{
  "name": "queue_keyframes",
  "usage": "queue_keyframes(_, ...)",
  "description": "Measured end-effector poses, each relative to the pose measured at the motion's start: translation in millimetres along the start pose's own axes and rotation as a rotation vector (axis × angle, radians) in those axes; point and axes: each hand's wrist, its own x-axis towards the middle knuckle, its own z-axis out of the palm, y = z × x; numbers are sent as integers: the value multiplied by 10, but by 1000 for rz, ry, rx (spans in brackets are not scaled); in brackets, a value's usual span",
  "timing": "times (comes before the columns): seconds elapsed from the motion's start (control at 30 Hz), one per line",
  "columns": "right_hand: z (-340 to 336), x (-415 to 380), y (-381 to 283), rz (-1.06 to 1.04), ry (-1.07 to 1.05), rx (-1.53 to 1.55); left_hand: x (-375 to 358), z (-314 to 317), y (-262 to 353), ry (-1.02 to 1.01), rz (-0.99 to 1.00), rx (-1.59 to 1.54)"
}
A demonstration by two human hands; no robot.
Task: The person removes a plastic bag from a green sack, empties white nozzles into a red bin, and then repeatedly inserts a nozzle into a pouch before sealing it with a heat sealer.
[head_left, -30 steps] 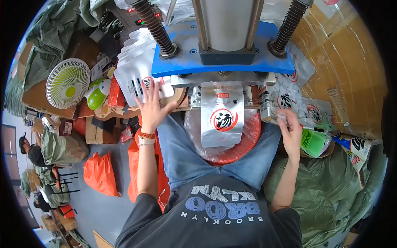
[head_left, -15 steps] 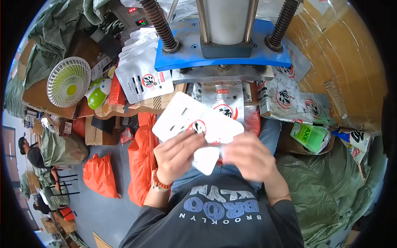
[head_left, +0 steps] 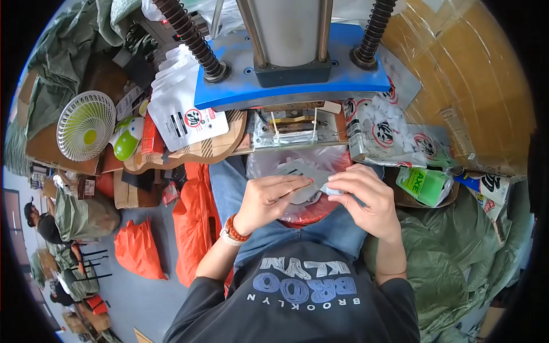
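Note:
My left hand [head_left: 270,200], with a red bead bracelet at its wrist, has its fingers closed on a pale pouch [head_left: 303,172] over my lap. My right hand [head_left: 369,197] is close beside it, thumb and fingers pinching a small whitish piece [head_left: 329,190] at the pouch's right edge. Whether that piece is joined to the pouch is unclear. Below both hands lies a clear plastic bag [head_left: 260,163] in a red container [head_left: 311,216]. Beyond them the open bed [head_left: 294,128] of the blue press [head_left: 343,63] shows metal bars and a yellowish strip.
White printed pouches [head_left: 191,123] are fanned out at the press's left, near a fan [head_left: 86,126]. To the right are silvery pouches [head_left: 380,134], a green container [head_left: 423,186] and a large carton [head_left: 480,86]. Orange bags [head_left: 139,248] lie on the left floor; a person [head_left: 43,220] is far left.
The large white printed pouches have left my hands, and the printed pouch has gone from the press bed. My right hand has moved slightly up and right; the view has shifted.

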Motion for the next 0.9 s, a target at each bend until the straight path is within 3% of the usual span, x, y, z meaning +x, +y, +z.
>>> queue_keyframes(0.17,201,-98,127,-51,74,-179,-50,-23,177,87,2,470)
queue_keyframes(0.33,110,-107,-17,-148,25,-205,-111,-100,367,86,-2,485)
queue_keyframes(0.47,133,-58,91,-89,2,-4,-123,-60,212,97,-30,316)
queue_keyframes(0.53,196,-133,242,-5,-59,-16,-157,94,-87,-12,-380,-200)
queue_keyframes(0.57,227,-119,287,78,12,-45,-184,178,-251,-5,-494,-306)
queue_keyframes(0.6,238,-87,315,153,87,-67,-183,226,-360,23,-602,-280)
queue_keyframes(0.7,-173,-102,332,208,237,-1,77,129,-322,285,-738,-598)
queue_keyframes(0.73,-287,-94,365,224,292,6,202,74,-340,327,-711,-717)
queue_keyframes(0.8,-363,53,498,353,349,-113,400,11,-510,335,-723,-809)
queue_keyframes(0.9,-185,237,1334,254,207,-541,528,3,-544,327,-744,-936)
